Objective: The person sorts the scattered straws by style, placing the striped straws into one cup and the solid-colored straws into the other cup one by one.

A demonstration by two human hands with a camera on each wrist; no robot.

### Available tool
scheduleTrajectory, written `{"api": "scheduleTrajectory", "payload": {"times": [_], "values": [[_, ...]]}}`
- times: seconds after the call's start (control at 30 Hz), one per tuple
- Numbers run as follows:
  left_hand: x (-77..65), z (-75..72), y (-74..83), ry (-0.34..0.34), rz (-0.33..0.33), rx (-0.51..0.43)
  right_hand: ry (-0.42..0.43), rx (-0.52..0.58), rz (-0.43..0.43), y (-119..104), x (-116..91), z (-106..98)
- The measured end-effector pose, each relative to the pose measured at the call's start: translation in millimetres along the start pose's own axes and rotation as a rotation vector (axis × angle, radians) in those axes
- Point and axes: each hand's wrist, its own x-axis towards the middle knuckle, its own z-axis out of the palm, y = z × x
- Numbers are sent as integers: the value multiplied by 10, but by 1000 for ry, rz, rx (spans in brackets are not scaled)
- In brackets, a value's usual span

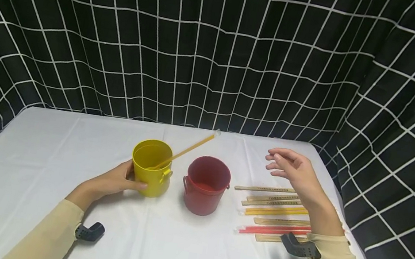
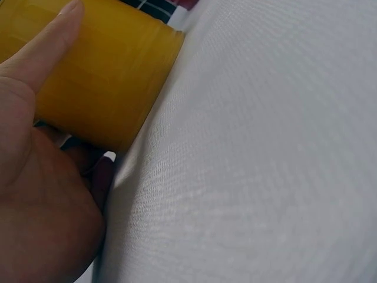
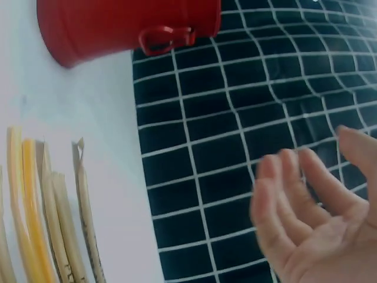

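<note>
My left hand (image 1: 113,180) grips a small yellow bucket (image 1: 153,184) from its left side, thumb across the front and the other fingers behind. In the left wrist view the thumb (image 2: 50,44) lies along the bucket's wall, and its base is at the white cloth. A yellow straw (image 1: 190,148) with a clear wrapper end leans inside, its top sticking out to the right. Beside it stands a red bucket (image 1: 203,196), with nothing visible in it. My right hand (image 1: 294,167) hovers over the far right of the table, fingers loosely bent and holding nothing.
Below and near the right hand lie several paper-wrapped sticks (image 1: 273,200), yellow straws (image 1: 275,211) and red straws (image 1: 273,230), side by side on the white tablecloth (image 1: 181,251). A black curtain with a white grid (image 1: 202,57) surrounds the table's back and sides.
</note>
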Motion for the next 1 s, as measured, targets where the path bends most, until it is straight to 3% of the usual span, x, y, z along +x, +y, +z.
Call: {"api": "scheduleTrajectory", "payload": {"times": [0.1,0.23,0.5,0.7,1.0], "values": [[-16,-13,10,3,12,-3,-41,-158,23,55,30,1],[-24,3,0,-11,19,9,-100,-233,81,141,20,-5],[-11,17,23,-1,12,7,-164,-230,113,232,-20,-79],[-23,5,44,-9,13,0,-284,-291,116,378,-80,-166],[-29,-11,46,-5,6,-4,-487,-214,139,607,-124,-285]]}}
